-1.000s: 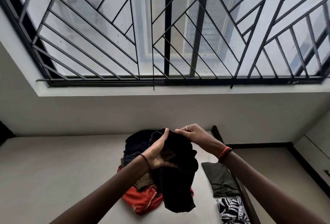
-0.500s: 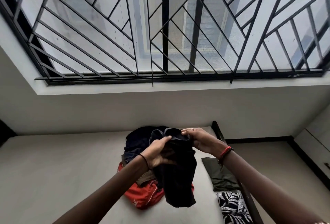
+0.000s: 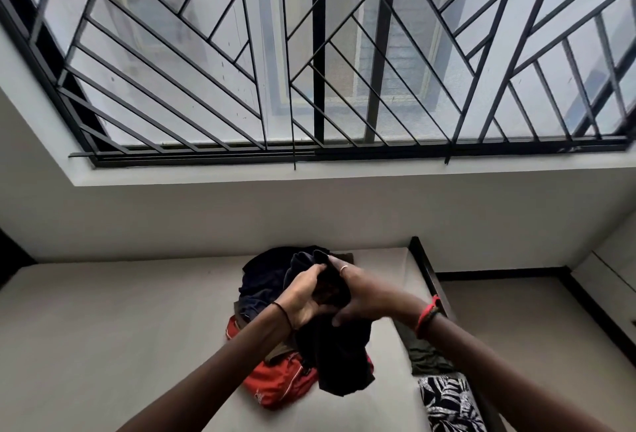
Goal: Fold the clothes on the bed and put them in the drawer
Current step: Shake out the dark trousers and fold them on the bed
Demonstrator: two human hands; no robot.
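Both hands, left hand (image 3: 303, 297) and right hand (image 3: 361, 294), curl their fingers tight around a bunched black cloth garment (image 3: 339, 352) held above a pile of dark and red clothes (image 3: 275, 380) on a pale bed (image 3: 103, 328).

I count left hand (image 3: 303, 297), right hand (image 3: 364, 297): two
Black cloth garment (image 3: 340, 359): one
Red-orange fabric garment (image 3: 275, 383): one
Olive-green folded cloth (image 3: 425, 352): one

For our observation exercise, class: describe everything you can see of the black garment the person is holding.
The black garment looks like soft, plain dark cloth, bunched and not yet folded. Its upper part is gathered between the left hand and the right hand, both gripping it; the rest hangs loosely in front of the pile of clothes on the bed. What kind of garment it is cannot be told.
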